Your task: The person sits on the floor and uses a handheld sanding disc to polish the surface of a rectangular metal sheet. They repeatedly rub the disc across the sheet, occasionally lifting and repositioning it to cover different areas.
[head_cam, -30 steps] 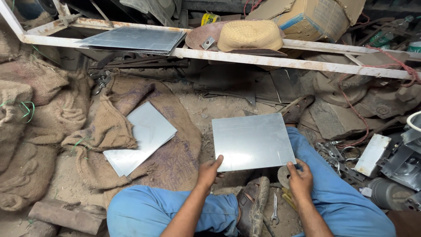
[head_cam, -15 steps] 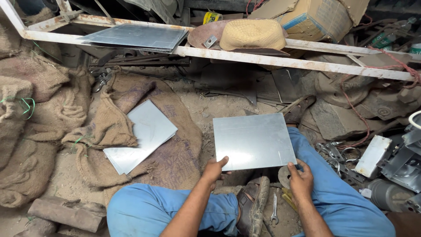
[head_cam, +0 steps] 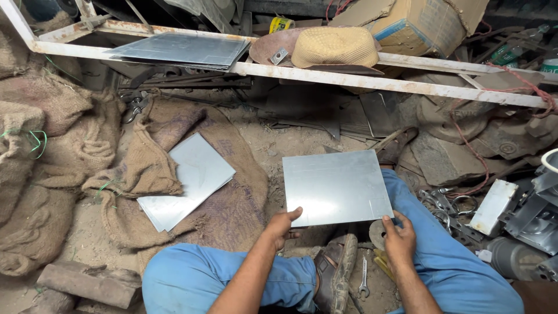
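Nothing has shifted since the earlier frame: your left hand (head_cam: 283,225) and right hand (head_cam: 399,239) pinch the metal sheet's (head_cam: 336,186) near edge above your knees, positioning in hand; keep it level next.

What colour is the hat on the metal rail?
The hat is pale tan, a woven straw yellow; the head view shows it best.
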